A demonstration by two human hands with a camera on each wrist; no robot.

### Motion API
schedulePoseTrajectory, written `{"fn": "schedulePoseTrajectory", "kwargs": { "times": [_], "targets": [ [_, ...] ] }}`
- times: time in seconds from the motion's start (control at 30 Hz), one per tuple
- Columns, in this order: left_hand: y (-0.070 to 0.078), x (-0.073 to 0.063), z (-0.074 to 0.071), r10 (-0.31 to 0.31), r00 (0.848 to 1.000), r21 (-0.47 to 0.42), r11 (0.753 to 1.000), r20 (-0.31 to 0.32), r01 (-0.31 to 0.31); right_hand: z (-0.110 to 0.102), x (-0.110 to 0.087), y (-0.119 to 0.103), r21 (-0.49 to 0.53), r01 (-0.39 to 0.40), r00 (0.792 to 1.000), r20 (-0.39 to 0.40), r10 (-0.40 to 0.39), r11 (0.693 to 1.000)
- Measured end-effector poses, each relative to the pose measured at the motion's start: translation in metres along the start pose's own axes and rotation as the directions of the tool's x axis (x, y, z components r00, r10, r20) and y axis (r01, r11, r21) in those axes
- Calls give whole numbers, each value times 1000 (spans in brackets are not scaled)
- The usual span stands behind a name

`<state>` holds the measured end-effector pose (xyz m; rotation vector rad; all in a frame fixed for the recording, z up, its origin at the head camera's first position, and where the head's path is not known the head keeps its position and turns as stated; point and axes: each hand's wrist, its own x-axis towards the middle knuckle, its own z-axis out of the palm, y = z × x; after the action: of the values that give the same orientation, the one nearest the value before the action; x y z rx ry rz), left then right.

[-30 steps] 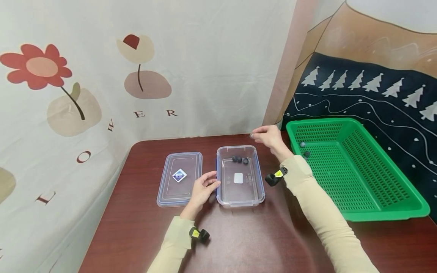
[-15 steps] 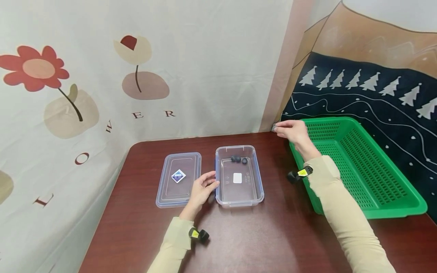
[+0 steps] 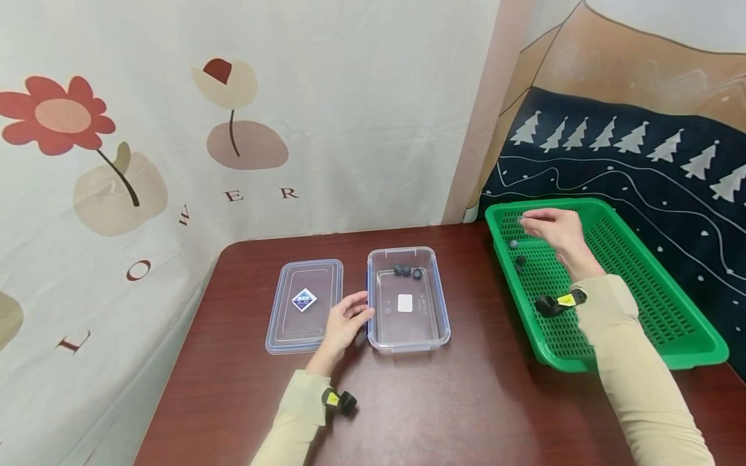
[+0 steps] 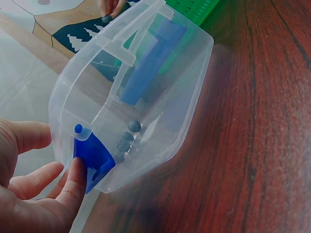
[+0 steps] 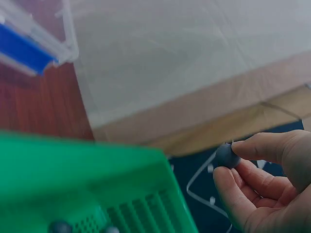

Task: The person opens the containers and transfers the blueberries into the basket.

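Transfer of small balls between two vessels on a table [image 3: 408, 404]. The right hand [image 3: 558, 234] is travelling rightward: one second earlier it was passing near the far right corner of the clear container [image 3: 384, 327], and it is now hovering over the far left corner of the green basket [image 3: 629, 259], which is occupying the table's right end. Its thumb and fingertips are nearly closed together, pinching one dark blue ball [image 5: 227, 155], best seen in the right wrist view. The left hand [image 3: 344, 323] is keeping its place at the container's left side; its fingers are spreading loosely, touching the wall and blue clasp [image 4: 95, 160] without gripping, apparently steadying it. Three similar balls [image 3: 406, 270] are lying near the container's far end, their number unchanged; at least two others [image 3: 513, 244] are resting along the basket's left side. The lid [image 3: 304, 323] is lying nearer the table's left edge, beside the container. The change suggests that the carrying stage is nearing completion, while the held ball is remaining unreleased.
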<state>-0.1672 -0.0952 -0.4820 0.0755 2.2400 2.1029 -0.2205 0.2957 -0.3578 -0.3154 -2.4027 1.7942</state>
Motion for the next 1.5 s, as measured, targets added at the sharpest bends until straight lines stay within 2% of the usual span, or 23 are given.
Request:
{"fn": "schedulePoseTrajectory", "kwargs": {
  "times": [0.17,0.37,0.47,0.57,0.7,0.77,0.87,0.9,0.97,1.1,1.13,1.23,1.37,1.5],
  "targets": [
    [3,-1,0,9,1000,2,1000,-1,-9,-18,0,14,-30,-45,999,-19,44,999],
    [-9,3,0,33,999,6,999,-9,-33,-32,4,30,-105,-148,988,-53,143,983],
    [-10,4,0,34,999,8,999,-8,-34,-39,9,42,-97,-173,984,-60,167,980],
    [-9,4,0,37,999,9,999,-7,-37,-47,21,63,-60,-215,973,-102,208,975],
    [-7,3,0,33,999,5,999,-7,-33,-60,50,106,-89,-203,972,-141,190,975],
    [-7,3,0,29,1000,2,1000,-5,-29,-65,63,125,-134,-163,980,-139,145,977],
    [-7,4,0,16,1000,-1,1000,-4,-16,-69,75,145,-156,-143,979,-165,117,977],
    [-7,4,0,15,1000,0,1000,-2,-15,-71,73,143,-113,-144,982,-138,128,983],
    [-7,4,0,9,1000,7,1000,-3,-9,-71,74,146,-102,-146,980,-151,130,984],
    [-6,3,0,4,1000,15,1000,-1,-4,-69,72,147,-108,-155,975,-175,135,982],
    [-6,3,0,4,1000,12,1000,1,-5,-67,75,152,-141,-154,970,-210,122,978],
    [-6,3,0,10,1000,8,1000,5,-10,-66,73,149,-117,-149,970,-210,122,982],
    [-8,3,0,19,1000,12,1000,2,-19,-59,55,122,-88,-176,969,-192,157,980],
    [-13,3,-2,88,996,-11,996,8,-87,-45,31,79,-126,-155,979,-154,135,980]
  ]
}}
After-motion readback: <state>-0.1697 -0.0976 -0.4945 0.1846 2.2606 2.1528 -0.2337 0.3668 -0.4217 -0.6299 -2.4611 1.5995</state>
